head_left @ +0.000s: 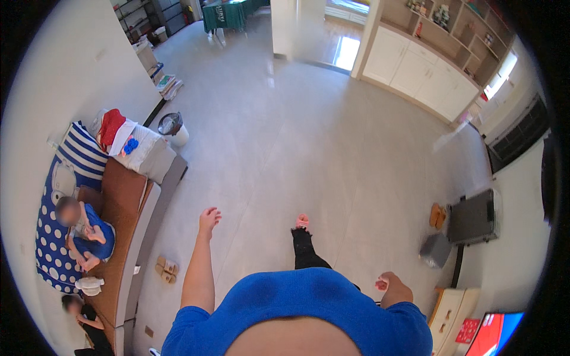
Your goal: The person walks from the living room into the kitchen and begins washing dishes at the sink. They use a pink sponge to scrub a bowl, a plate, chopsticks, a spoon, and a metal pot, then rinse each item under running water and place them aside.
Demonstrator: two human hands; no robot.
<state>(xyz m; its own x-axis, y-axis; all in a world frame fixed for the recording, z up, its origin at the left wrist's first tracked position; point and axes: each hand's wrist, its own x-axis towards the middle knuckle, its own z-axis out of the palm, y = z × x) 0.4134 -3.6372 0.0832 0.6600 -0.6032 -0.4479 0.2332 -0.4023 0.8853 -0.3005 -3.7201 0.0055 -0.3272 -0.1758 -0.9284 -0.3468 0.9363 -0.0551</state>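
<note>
My left hand (209, 222) is held out over the grey tiled floor (255, 160), its fingers loosely bent and apart, with nothing in it. Lower on the right, my right hand (390, 282) hangs close to my side. Its fingers curl loosely inward and no held thing shows. Neither hand touches anything. One foot in a pink slipper (303, 222) is forward, below a black trouser leg (307, 249); my other foot is hidden. Tan slippers (167, 270) lie on the floor left of my left forearm.
Two people sit on the brown sofa (127, 237) at left. A waste bin (176, 132) stands past its far end. At right are a dark case (473, 218), a grey box (435, 250), brown slippers (437, 216) and a drawer cabinet (449, 320). White cupboards (412, 71) line the far right.
</note>
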